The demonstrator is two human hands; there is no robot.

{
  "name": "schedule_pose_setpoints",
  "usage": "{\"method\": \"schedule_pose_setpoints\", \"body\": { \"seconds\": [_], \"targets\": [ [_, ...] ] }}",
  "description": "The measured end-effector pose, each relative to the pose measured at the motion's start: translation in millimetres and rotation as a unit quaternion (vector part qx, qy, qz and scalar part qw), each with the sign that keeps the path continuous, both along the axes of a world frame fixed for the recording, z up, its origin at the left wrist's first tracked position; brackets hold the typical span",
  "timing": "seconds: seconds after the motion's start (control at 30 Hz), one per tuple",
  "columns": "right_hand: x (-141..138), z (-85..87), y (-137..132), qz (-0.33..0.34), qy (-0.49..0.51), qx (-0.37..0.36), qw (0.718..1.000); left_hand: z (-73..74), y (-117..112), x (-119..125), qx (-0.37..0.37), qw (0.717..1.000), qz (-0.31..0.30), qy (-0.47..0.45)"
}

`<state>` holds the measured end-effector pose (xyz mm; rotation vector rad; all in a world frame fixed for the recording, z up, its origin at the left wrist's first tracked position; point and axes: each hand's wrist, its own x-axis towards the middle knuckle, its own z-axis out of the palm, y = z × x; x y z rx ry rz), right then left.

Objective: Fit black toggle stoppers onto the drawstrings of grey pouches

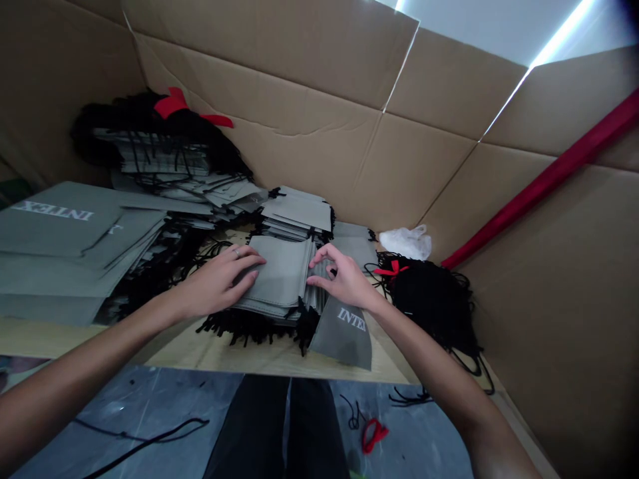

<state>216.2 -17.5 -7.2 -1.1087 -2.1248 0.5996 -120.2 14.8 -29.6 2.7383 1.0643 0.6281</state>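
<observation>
A stack of grey flat stitched pouches [281,266] with black cord ends along its edges lies on the table in front of me. My left hand [222,279] rests against the stack's left side, its fingers apart and the fingertips on the top pouch. At the right edge, my right hand [343,274] has its thumb and forefinger curved and parted, with the tips close to the pouch edges. I cannot tell whether they touch. Beneath that hand lies a darker grey piece with white INTEX lettering [344,336].
Large grey INTEX pouches [60,229] are piled at the left. Behind them stands a heap of corded pouches with a red tie [172,103]. Further pouch stacks [298,209], a white plastic bag [407,242] and a black cord bundle [432,299] sit near the cardboard wall [279,80].
</observation>
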Motion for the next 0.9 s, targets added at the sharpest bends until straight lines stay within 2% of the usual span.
{"method": "schedule_pose_setpoints", "body": {
  "seconds": [0.2,0.33,0.53,0.77,0.9],
  "targets": [
    [-4.1,-2.8,11.6,0.032,-0.021,0.014,0.999,1.5,3.7,7.5,0.017,0.999,0.001,0.042],
    [4.8,-3.7,11.8,0.055,-0.063,-0.007,0.997,4.9,3.3,14.7,0.034,0.997,0.002,0.068],
    [18.6,-9.0,5.0,0.052,-0.090,-0.030,0.994,7.0,-0.2,25.9,0.042,0.995,-0.004,0.090],
    [26.4,-26.5,9.7,0.062,-0.098,-0.036,0.993,10.5,-0.1,32.5,0.037,0.993,-0.005,0.112],
    [27.8,-37.8,13.9,0.054,-0.088,-0.030,0.994,7.5,0.4,30.8,0.025,0.991,-0.004,0.133]
  ]
}}
